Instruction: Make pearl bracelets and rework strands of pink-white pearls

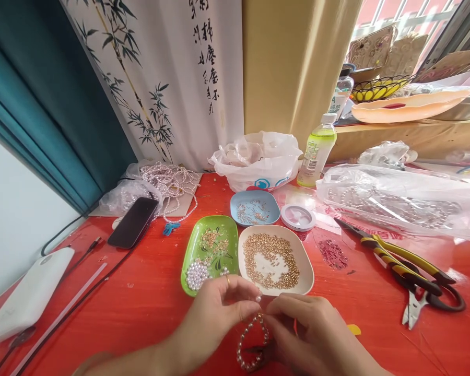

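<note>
Near the bottom centre, a loop of silvery beads (239, 349) hangs between my hands. My left hand (223, 308) is closed, its thumb and index finger close around a pearl bead (258, 299) above the loop. My right hand (303, 326) pinches the top of the beaded loop; its lower fingers are partly hidden. Just beyond my hands, a green tray (188, 250) holds pearl beads and small gold pieces. Beside it, a cream tray (308, 271) holds many gold beads. A blue tray (254, 198) with small metal pieces sits behind them.
On the right lie long-nosed pliers (391, 261), cutters (415, 308) and a bag of beads (391, 203). A green drink bottle (317, 151) and a white plastic bag (258, 162) stand behind. Leftward are a phone (133, 223), a power bank (29, 295), cables and pearl strands (168, 183).
</note>
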Tool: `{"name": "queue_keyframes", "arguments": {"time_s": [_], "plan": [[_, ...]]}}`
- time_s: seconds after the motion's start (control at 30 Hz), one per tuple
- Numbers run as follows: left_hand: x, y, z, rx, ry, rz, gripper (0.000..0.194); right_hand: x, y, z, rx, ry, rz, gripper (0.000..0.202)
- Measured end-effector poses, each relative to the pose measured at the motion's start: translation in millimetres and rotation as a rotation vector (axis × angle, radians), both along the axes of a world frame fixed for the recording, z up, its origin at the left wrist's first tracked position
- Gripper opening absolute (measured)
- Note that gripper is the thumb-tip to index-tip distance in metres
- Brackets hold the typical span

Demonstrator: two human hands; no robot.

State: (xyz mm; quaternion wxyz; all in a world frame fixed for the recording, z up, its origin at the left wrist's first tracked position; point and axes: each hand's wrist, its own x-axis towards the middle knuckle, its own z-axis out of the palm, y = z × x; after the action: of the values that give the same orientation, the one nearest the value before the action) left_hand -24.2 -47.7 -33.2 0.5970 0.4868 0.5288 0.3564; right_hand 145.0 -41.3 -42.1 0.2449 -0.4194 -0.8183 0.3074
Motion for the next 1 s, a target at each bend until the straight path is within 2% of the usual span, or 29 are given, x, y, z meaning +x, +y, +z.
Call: {"name": "queue_keyframes", "arguments": {"time_s": [0.1, 0.2, 0.33, 0.4, 0.53, 0.63, 0.7, 0.83, 0.9, 1.0], "plan": [[0.0, -0.1, -0.4, -0.004, 0.059, 0.016, 0.018, 0.2, 2.4, 3.9, -0.090, -0.043, -0.011, 0.015], [-0.4, -0.6, 0.3, -0.001, 0.110, 0.028, 0.023, 4.3, 6.5, 15.9, -0.178, -0.076, 0.000, 0.016], [-1.6, -1.3, 0.5, 0.012, 0.140, -0.045, 0.027, 11.6, 12.3, 36.1, -0.211, -0.107, 0.023, 0.015], [-2.2, -1.6, 1.1, 0.016, 0.151, -0.083, 0.026, 13.9, 13.6, 40.4, -0.244, -0.126, 0.044, 0.013], [-3.2, -1.9, 5.7, 0.121, 0.244, -0.153, 0.018, 14.7, 12.0, 30.4, -0.299, -0.134, 0.089, 0.013], [-2.8, -2.1, 9.7, 0.199, 0.294, -0.153, 0.020, 12.9, 9.2, 16.4, -0.225, -0.104, 0.108, 0.016], [-1.2, -2.3, 10.9, 0.135, 0.198, -0.154, 0.028, 11.5, 7.6, 10.2, -0.169, -0.099, 0.129, 0.015], [2.3, -2.0, 6.0, -0.167, -0.095, -0.220, 0.039, 8.9, 6.6, 4.7, -0.128, -0.122, 0.162, 0.013], [2.1, -0.7, 0.7, -0.222, -0.104, -0.229, 0.036, 8.1, 7.3, 0.9, -0.131, -0.152, 0.137, 0.013], [-0.3, 2.2, -6.0, -0.198, -0.049, -0.214, 0.025, 8.8, 10.0, -5.6, -0.075, -0.218, 0.070, 0.013]]}}
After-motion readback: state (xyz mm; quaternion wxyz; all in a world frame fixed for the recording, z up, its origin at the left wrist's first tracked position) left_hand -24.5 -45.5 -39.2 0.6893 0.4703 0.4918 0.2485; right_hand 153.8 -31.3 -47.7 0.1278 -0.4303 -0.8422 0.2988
